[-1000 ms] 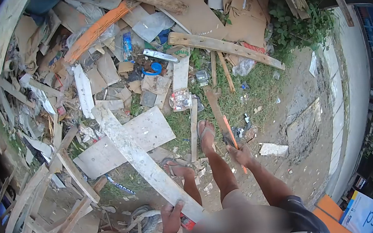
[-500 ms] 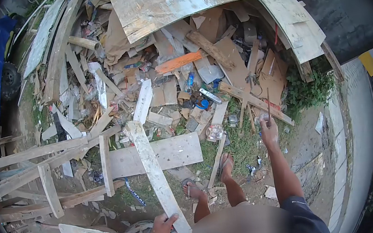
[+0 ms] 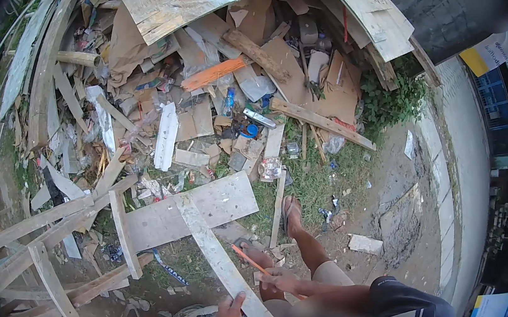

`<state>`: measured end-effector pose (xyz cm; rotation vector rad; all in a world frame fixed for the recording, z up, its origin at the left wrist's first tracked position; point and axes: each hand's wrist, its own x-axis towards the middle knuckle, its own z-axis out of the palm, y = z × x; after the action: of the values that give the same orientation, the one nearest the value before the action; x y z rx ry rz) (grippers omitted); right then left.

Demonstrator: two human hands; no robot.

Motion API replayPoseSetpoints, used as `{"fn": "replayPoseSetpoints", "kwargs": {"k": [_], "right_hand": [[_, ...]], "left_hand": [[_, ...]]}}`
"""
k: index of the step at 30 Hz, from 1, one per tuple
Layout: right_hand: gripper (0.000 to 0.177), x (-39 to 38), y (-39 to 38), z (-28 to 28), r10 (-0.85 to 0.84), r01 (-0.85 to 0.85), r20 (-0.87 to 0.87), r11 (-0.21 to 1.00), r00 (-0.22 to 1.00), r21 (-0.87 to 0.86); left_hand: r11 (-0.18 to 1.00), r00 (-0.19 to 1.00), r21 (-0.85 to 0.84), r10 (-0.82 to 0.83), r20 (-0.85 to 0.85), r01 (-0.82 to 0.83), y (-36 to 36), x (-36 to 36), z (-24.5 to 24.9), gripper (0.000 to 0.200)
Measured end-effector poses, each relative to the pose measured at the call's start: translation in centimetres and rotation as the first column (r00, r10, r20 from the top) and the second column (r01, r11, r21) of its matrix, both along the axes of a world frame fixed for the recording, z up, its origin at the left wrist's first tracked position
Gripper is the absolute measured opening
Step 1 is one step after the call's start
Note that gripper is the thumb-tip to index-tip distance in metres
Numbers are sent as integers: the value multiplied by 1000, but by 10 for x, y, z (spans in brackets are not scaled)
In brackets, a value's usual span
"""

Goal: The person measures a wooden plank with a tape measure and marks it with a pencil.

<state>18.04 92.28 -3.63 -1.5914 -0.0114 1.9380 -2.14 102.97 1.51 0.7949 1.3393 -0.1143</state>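
Note:
My left hand [image 3: 230,313] grips the lower part of a long pale plank [image 3: 218,251], with something red beside the palm. The plank slants away from me, and its far end lies over a wide flat board [image 3: 160,224] on the ground. Just right of the plank, my right hand [image 3: 280,280] is closed around a thin orange stick-like tool [image 3: 250,257] that points up and left. What kind of tool it is, I cannot make out. My feet in sandals stand on grass and dirt beyond the hands.
Ahead lies a heap of scrap wood, cardboard [image 3: 284,69] and litter under a curved plywood sheet [image 3: 203,0]. Nailed wooden frames [image 3: 53,278] stand at the left. A narrow stick [image 3: 279,209] lies by my foot. A paved strip [image 3: 460,133] runs along the right.
My right hand has come down and left from the far right, bringing the thin tool beside the plank. The view has shifted; my left hand still holds the plank.

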Motion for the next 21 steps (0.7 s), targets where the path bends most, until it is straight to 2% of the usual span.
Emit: {"fn": "replayPoseSetpoints", "kwargs": {"k": [1, 3, 4, 6, 7, 8, 10, 11, 13, 14, 16, 20, 21], "right_hand": [[41, -7, 4, 6, -1, 1, 2, 1000, 1000, -14], [37, -15, 10, 13, -310, 285, -210, 948, 927, -143], [37, -18, 10, 7, -310, 282, -205, 947, 928, -152], [34, -22, 10, -4, -538, 500, -308, 843, 784, -201], [35, -15, 27, 19, -577, 528, -300, 816, 759, -234], [35, -12, 28, 16, -582, 531, -296, 813, 757, -241], [33, -7, 30, 10, -373, 348, -187, 925, 909, -154], [34, -5, 31, 10, -289, 276, -111, 954, 951, -115], [34, -4, 32, 11, -297, 287, -102, 952, 949, -103], [34, -3, 33, 10, -302, 294, -94, 952, 949, -91], [34, -2, 33, 6, -264, 255, -56, 959, 963, -122], [33, -1, 18, -20, -227, 213, -29, 947, 974, -240], [33, 1, 14, -25, -223, 208, -32, 947, 974, -247]], "left_hand": [[1000, 1000, -7, -4, 13, 4, -2, 3, -3, 33], [998, 997, -55, 28, 66, -25, -4, 15, 4, 33], [995, 991, -88, 62, 115, -52, -7, 21, 7, 33], [992, 990, -121, 48, 131, -32, -16, 24, 3, 34], [990, 989, -144, 31, 146, -9, -19, 25, 3, 34], [988, 989, -152, 29, 145, -7, -22, 26, 5, 34], [965, 982, -263, 49, 180, 0, -23, 33, 12, 34], [964, 982, -265, 48, 182, 2, -27, 33, 10, 34], [906, 968, -399, 210, 138, -140, -36, 31, 4, 36], [906, 967, -400, 212, 141, -140, -39, 29, 2, 36], [819, 939, -506, 341, 52, -269, -44, 29, 4, 38], [786, 956, -582, 290, 50, -208, -52, 5, 1, 38], [828, 969, -540, 229, 87, -147, -51, 4, 6, 38]]}}
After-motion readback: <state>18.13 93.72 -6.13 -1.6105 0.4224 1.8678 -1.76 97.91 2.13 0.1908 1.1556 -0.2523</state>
